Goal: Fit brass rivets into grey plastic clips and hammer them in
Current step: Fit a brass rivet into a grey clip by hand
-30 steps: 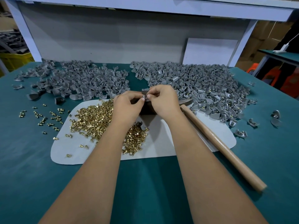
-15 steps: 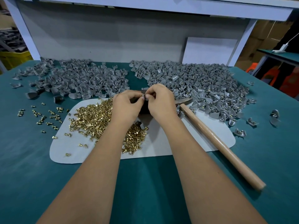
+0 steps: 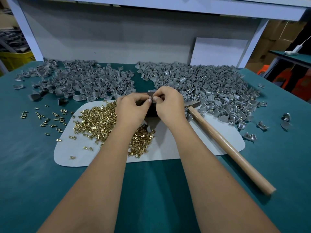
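Two bare forearms are reaching forward over the teal bench (image 3: 151, 190), meeting above the far edge of a pale mat (image 3: 168, 148). The hammer (image 3: 227, 145) is lying idle to the right, its wooden handle running long from the near right up and leftward, with the metal head pointing towards the right hand. A heap of brass rivets (image 3: 97, 121) is sitting on the left part of the mat, the pieces pointing every way, and more loose rivets (image 3: 48, 120) are lying scattered on the bench further left.

The left hand (image 3: 131, 111) and right hand (image 3: 170, 105) are coming together fingertip to fingertip, each grip curled tight and pinching a small grey clip (image 3: 151, 98) between them over a dark block (image 3: 151, 110); the clip is too small and covered to tell which way it is pointing.

Beyond the hands, two big piles of grey clips are spreading across the bench, one far left (image 3: 80, 84) and one far right (image 3: 210, 86). No readable writing is showing anywhere
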